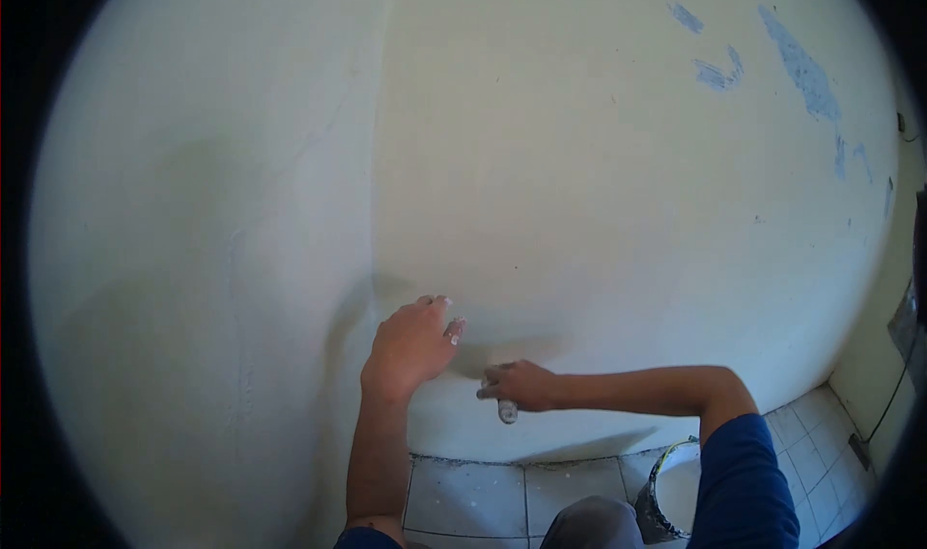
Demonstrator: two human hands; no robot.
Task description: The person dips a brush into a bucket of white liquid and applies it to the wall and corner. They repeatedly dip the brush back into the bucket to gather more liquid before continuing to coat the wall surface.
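My left hand (413, 344) is raised in front of the pale wall (579, 211), near the corner line, with white smears on its fingertips. Its thumb and fingers are apart and nothing shows between them. Lower and to the right, my right hand (523, 385) is closed around the whitish, stained handle of a tool (507, 411), whose lower end sticks out below the fingers. The rest of the tool is hidden or too small to make out.
A dark bucket (657, 510) of white material stands on the tiled floor (468, 496) beside my right sleeve. Blue patches (801, 71) mark the wall at the upper right. A cable (893, 394) hangs at the far right.
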